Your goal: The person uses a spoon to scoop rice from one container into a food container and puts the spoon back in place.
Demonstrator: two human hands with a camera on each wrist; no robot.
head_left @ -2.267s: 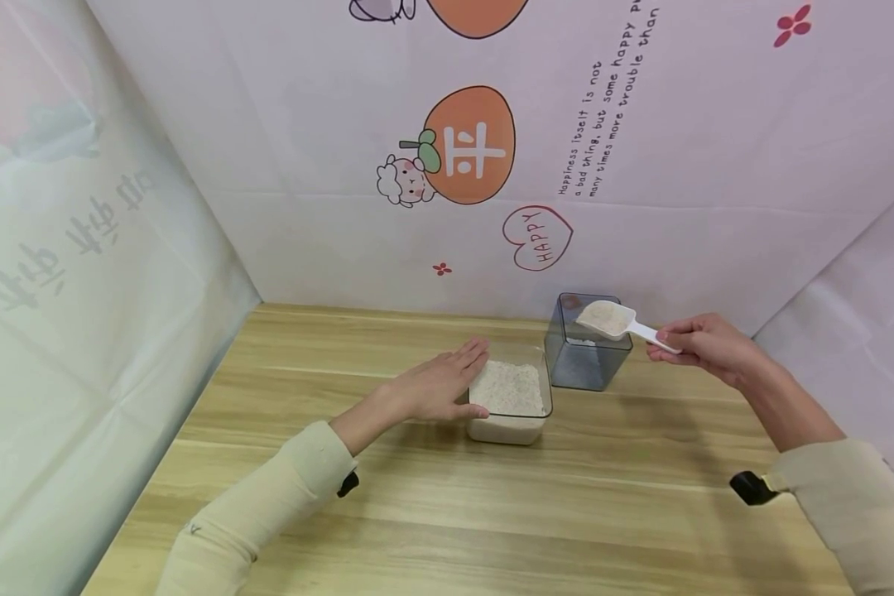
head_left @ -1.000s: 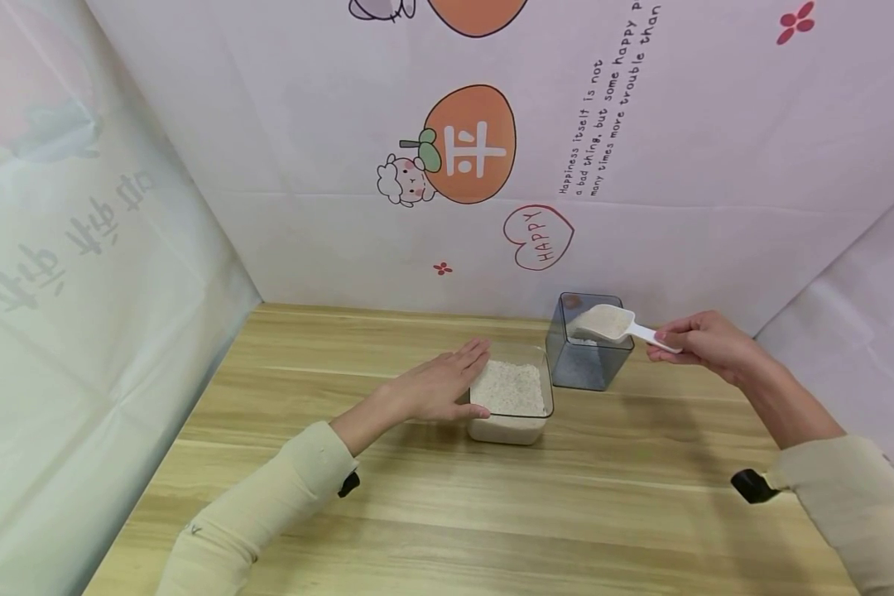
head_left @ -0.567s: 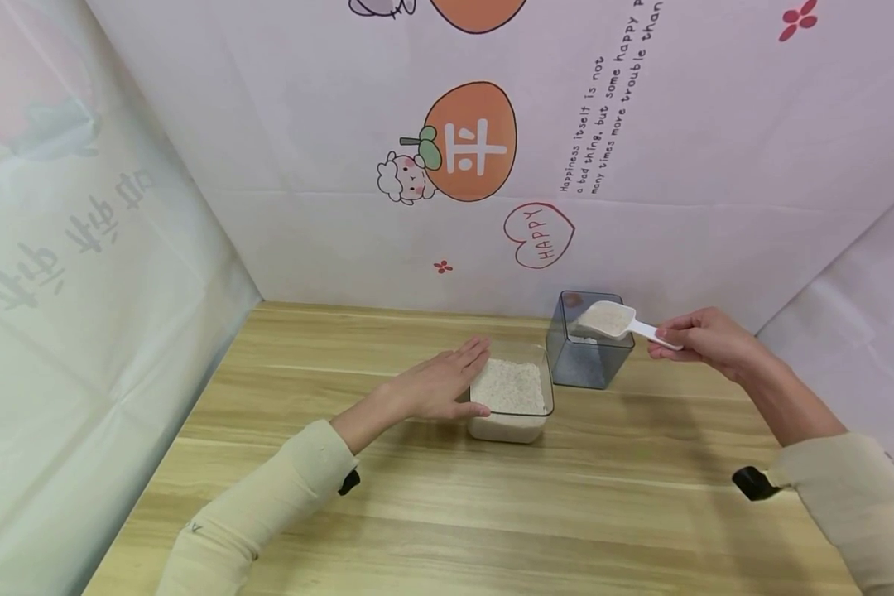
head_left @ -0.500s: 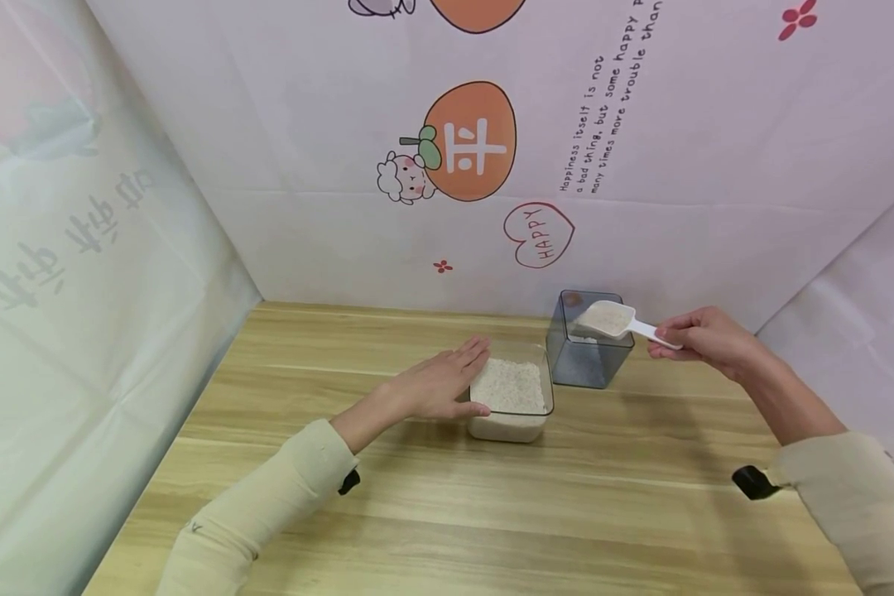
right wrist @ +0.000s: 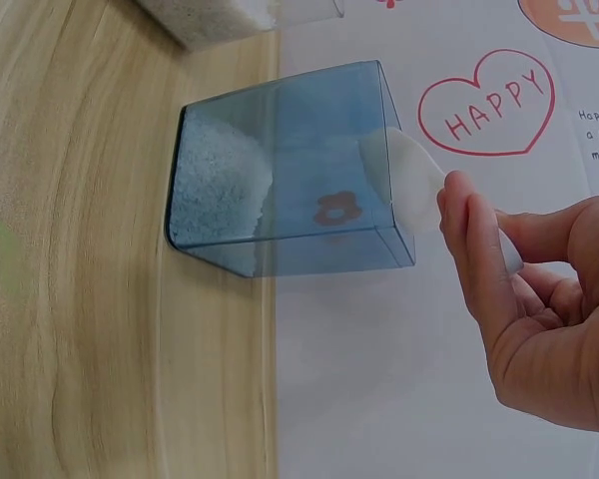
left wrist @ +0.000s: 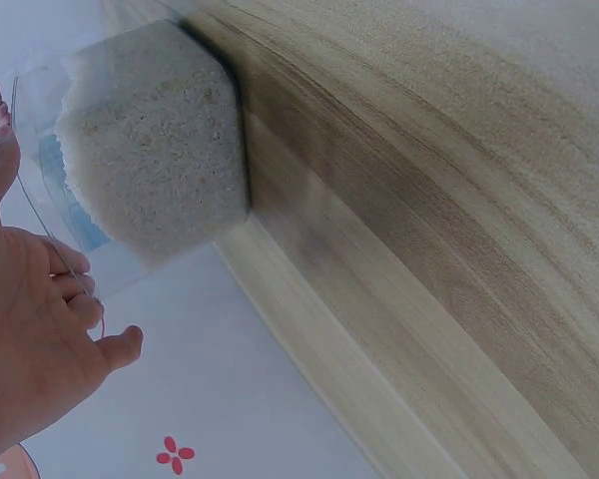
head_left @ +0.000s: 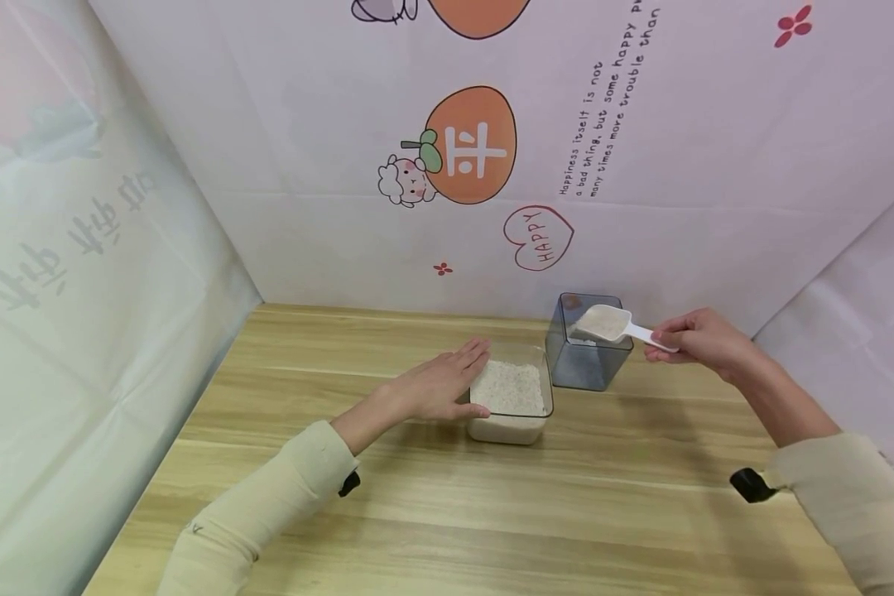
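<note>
My right hand [head_left: 704, 343] pinches the handle of a white scoop [head_left: 636, 331] between thumb and fingers. The scoop carries pale grains that look like rice, and its bowl tips over the mouth of a tall blue-grey see-through box [head_left: 584, 364]. In the right wrist view, similar grains [right wrist: 215, 180] fill the bottom part of that box. To its left stands a lower clear container [head_left: 507, 426] with a thick layer of pale grains. My left hand [head_left: 443, 385] rests on this container's left rim, fingers stretched along it and thumb at the near edge.
Both containers stand on a wood-grain table [head_left: 417, 513], the tall box close to the back wall [head_left: 328, 248]. White printed sheets cover the walls behind and at both sides. A black strap end [head_left: 752, 486] hangs at the right sleeve.
The scoop has dipped and shifted slightly left over the tall box, its lip tilting lower with the grains. The left hand and both containers stay where they were.
</note>
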